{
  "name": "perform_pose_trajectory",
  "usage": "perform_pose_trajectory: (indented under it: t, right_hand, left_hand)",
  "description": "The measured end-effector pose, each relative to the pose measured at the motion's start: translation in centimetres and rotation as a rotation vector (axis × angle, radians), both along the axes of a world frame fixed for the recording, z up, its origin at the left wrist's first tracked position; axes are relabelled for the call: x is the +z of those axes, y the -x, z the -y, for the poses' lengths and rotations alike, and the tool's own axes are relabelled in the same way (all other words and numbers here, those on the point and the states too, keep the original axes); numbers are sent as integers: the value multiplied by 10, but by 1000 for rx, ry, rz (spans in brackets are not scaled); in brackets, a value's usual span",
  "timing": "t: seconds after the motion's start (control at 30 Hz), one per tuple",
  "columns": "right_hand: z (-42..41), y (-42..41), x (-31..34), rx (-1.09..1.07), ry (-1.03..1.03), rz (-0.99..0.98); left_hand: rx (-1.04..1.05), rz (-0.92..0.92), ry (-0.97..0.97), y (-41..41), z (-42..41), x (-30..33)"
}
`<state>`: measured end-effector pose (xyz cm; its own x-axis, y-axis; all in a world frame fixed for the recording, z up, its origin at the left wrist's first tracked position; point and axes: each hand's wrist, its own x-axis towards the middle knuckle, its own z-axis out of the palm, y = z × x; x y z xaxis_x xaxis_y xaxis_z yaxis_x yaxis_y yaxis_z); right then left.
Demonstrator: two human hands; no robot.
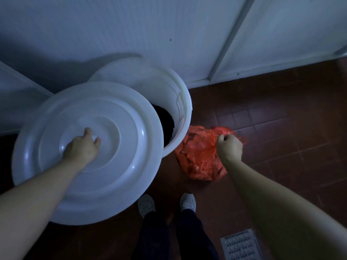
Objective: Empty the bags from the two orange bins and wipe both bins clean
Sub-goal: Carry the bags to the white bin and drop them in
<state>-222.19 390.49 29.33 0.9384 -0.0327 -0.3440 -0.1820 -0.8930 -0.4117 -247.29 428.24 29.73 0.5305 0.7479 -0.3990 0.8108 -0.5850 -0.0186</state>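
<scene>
Left hand grips the centre knob of a white lid, held tilted over the near-left side of a white barrel; barrel mouth partly open. Right hand grips the gathered neck of an orange bag, full, hanging just right of the barrel above the tiled floor.

dim light, pale panelled wall, reddish-brown tiled floor, metal floor grate
</scene>
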Motion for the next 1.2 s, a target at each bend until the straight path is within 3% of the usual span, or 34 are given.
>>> perform_pose_trajectory:
  t: [0.2,0.7,0.9,1.2]
  right_hand:
    - [-23,-31,96,14,-90,256]
    - [-138,-67,262,170,-211,437]
    - [-198,-45,270,267,-274,414]
    - [-243,0,192,458,-170,84]
  left_hand:
    - [-16,65,10,-5,-4,46]
    - [44,177,-44,24,-50,152]
    - [76,182,-41,46,-67,170]
    - [145,163,-59,80,-84,150]
